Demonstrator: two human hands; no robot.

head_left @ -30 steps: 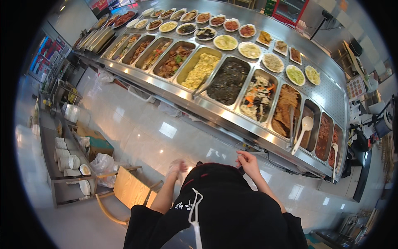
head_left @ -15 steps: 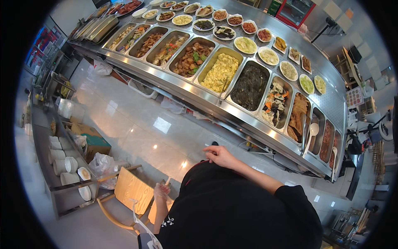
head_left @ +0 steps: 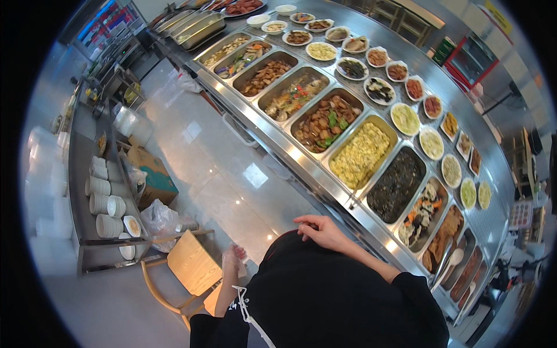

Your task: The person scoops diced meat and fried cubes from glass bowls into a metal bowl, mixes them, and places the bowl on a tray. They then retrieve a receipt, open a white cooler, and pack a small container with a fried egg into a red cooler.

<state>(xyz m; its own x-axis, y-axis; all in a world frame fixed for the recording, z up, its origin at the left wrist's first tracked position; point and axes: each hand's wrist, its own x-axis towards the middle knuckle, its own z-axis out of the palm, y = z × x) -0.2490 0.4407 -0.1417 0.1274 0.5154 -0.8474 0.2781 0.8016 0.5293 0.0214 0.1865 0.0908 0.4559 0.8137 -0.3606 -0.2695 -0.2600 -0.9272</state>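
My right hand [head_left: 322, 231] is bare and hovers in front of my black-clothed body, its fingers loosely bent with the thumb and index finger apart. Nothing is in it. Down at my left side hangs my left hand [head_left: 233, 258], in a clear plastic glove, beside the wooden chair [head_left: 192, 262]; its fingers are small and blurred. Ahead of me, a steel serving counter carries trays of food, among them scrambled egg [head_left: 361, 153], dark seaweed-like strips [head_left: 396, 184] and braised meat chunks [head_left: 326, 120]. Neither hand touches the counter.
Small plates of food, such as pale shredded vegetable [head_left: 431, 142], line the counter's far side. White ladles [head_left: 456, 257] rest in the right-hand trays. On my left stands a shelf with stacked white bowls [head_left: 109, 225], a cardboard box [head_left: 152, 177] and a plastic bag [head_left: 165, 217].
The view has turned, so the counter appears further right and lower, and tilts more steeply. My left hand has swung slightly forward beside the chair. My right hand keeps its loose pose.
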